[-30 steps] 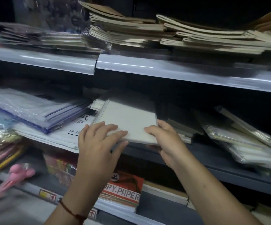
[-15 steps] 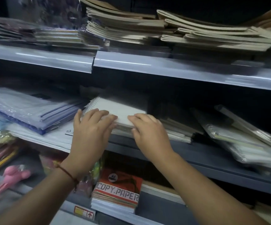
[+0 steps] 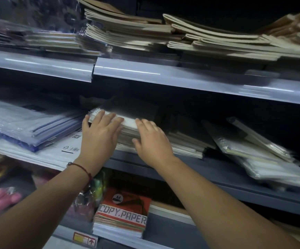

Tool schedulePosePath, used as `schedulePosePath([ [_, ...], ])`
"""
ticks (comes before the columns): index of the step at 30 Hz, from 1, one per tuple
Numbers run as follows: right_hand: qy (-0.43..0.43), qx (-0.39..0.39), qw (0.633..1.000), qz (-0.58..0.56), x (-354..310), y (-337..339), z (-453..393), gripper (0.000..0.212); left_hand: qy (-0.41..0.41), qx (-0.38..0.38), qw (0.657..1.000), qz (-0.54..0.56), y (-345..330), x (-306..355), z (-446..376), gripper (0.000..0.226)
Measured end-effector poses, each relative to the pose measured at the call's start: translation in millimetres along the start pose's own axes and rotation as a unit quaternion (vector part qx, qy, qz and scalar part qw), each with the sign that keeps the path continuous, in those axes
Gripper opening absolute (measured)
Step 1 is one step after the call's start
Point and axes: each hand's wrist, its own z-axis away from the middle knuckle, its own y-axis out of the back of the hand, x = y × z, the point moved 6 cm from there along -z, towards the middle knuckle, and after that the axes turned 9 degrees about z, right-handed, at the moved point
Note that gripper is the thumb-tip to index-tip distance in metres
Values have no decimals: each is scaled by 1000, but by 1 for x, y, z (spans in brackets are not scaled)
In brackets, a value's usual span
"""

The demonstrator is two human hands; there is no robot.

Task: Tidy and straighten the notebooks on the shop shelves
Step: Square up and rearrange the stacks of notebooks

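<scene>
On the middle shelf (image 3: 208,174), near its front edge, we press our flat left hand (image 3: 99,136) and right hand (image 3: 151,141), fingers straight, on the spiral notebook (image 3: 127,122) topping its stack. Wrapped notebooks (image 3: 258,151) toward the right end lie askew, and the top shelf's piles (image 3: 208,38) look ragged; much remains.

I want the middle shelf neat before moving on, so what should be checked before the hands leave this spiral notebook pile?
1. Left hand flat on the spiral notebook: ok.
2. Right hand against the pile's front edge: ok.
3. Pile squared under the notebook: not ok, lower edges jut out unevenly.
4. Pile fully behind the shelf lip: cannot tell, hands cover it.
5. Wrapped packs to the right lying straight: not ok, skewed.
</scene>
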Motion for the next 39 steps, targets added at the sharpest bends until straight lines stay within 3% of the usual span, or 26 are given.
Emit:
schedulePosePath([
  [10,-24,-51,996,-71,18,12,34,69,44,-45,998,7,3,17,13,50],
  [14,-42,-41,996,-74,44,36,77,66,4,-35,996,77,19,61,29,45],
  [16,-58,-36,994,-80,63,51,101,64,11,-70,986,148,18,90,39,38],
  [19,-99,-15,991,-86,97,71,137,59,109,-154,933,307,-1,132,51,26],
  [23,-160,45,982,-91,148,99,179,43,230,-238,801,499,-36,203,55,16],
  [26,-204,130,967,-77,185,122,203,25,254,-277,729,572,-59,261,50,15],
  [29,-262,145,952,-58,218,129,218,27,293,-312,677,599,-84,304,47,14],
  [32,-267,109,958,-15,236,123,219,33,359,-275,647,614,-100,320,42,7],
  [34,-243,63,968,29,241,113,212,36,388,-251,638,616,-105,324,38,21],
  [39,-193,10,976,103,245,101,194,36,384,-266,678,567,-111,330,30,44],
])
